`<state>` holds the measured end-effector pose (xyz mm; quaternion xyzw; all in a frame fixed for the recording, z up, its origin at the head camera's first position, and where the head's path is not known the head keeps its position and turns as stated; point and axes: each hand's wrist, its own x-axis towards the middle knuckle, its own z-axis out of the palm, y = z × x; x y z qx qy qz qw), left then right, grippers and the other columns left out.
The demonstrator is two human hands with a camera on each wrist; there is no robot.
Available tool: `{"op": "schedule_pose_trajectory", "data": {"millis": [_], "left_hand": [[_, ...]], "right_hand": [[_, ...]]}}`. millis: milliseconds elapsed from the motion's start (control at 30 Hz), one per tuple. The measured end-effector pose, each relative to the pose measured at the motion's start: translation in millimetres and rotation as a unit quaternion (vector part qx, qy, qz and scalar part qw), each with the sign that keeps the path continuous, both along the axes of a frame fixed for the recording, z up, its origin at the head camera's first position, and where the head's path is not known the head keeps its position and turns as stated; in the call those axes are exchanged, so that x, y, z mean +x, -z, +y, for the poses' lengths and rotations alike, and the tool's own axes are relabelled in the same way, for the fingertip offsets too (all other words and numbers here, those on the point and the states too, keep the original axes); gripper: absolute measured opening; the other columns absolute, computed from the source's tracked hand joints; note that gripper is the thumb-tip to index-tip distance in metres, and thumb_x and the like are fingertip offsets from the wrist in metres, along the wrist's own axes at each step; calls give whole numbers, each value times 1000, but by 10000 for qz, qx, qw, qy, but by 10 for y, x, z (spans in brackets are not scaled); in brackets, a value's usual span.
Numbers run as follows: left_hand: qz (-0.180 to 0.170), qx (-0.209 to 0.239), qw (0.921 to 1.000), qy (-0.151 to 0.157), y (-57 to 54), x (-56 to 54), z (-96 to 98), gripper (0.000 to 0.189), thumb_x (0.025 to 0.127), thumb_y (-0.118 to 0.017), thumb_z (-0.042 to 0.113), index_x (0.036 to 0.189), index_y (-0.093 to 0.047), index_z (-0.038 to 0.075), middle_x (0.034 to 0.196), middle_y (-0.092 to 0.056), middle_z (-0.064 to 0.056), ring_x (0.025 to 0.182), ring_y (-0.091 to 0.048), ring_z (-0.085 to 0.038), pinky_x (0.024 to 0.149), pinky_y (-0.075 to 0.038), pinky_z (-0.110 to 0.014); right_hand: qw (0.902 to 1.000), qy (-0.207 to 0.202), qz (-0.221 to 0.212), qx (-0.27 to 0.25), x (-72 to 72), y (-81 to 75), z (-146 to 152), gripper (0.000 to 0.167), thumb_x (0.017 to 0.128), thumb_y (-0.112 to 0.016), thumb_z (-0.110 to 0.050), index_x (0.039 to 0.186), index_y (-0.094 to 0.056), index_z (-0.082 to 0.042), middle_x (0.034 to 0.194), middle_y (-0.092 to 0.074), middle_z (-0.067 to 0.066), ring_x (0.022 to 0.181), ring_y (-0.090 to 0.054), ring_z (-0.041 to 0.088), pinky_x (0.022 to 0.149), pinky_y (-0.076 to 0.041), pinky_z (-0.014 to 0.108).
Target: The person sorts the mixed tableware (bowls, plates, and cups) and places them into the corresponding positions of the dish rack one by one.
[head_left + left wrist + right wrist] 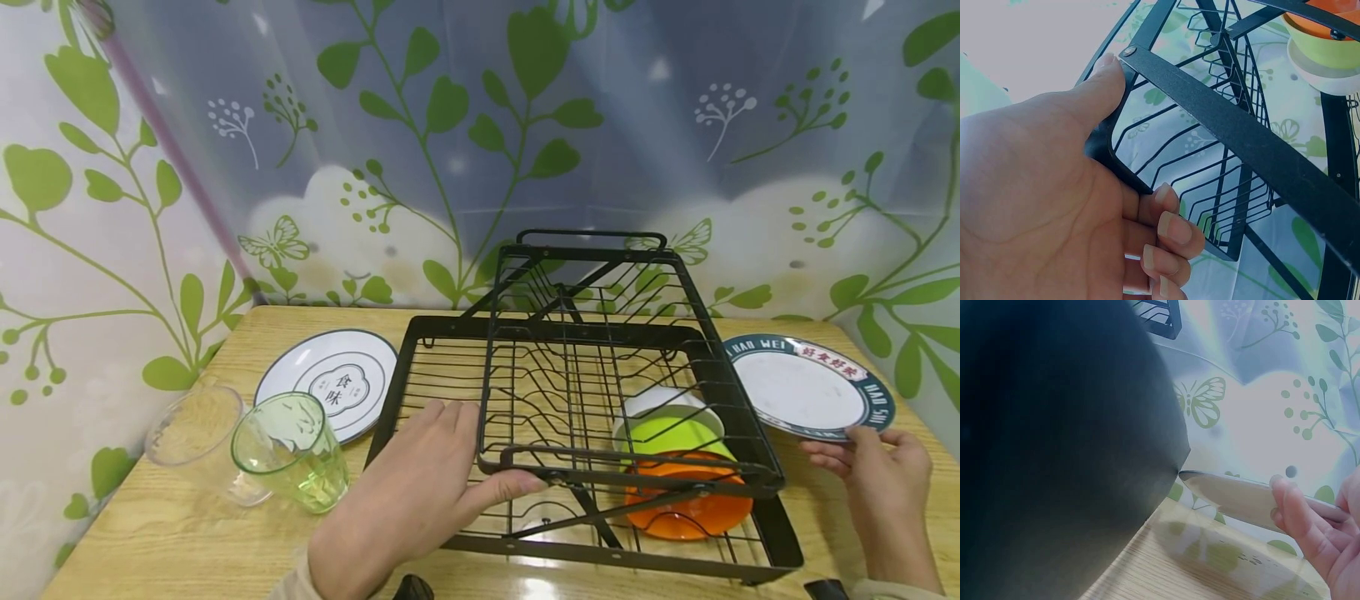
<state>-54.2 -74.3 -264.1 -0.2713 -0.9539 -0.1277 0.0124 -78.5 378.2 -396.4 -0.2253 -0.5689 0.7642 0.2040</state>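
Left fingers [453, 425] grip the rack's [615, 477] upper-tier edge; right fingers [825, 458] pinch the green-rimmed plate [798, 392] over open tabletop [810, 517].

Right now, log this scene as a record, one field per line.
left hand: grips upper tier of black metal wire rack
right hand: pinches near edge of flat white plate with broad dark green rim
in rack, right part: round white bowl, round lime-green bowl, round orange bowl
left of rack: clear cup, see-through green cup, round white plate with thin dark rim
surface: pale wooden table
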Motion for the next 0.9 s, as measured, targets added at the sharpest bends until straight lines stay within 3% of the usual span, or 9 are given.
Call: {"op": "schedule_pose_trajectory", "data": {"millis": [900], "left_hand": [[-40, 43, 10000, -7, -3, -1, -4, 81, 88, -35, 75, 108, -56, -1, 90, -56, -7, 92, -56, -24, 89, -46, -41]], "right_hand": [[9997, 233, -47, 34, -2, -35, -51, 5, 99, -31, -3, 104, -33, -3, 64, -66, 2, 48, -66, 18, 45, -53, 26]]}}
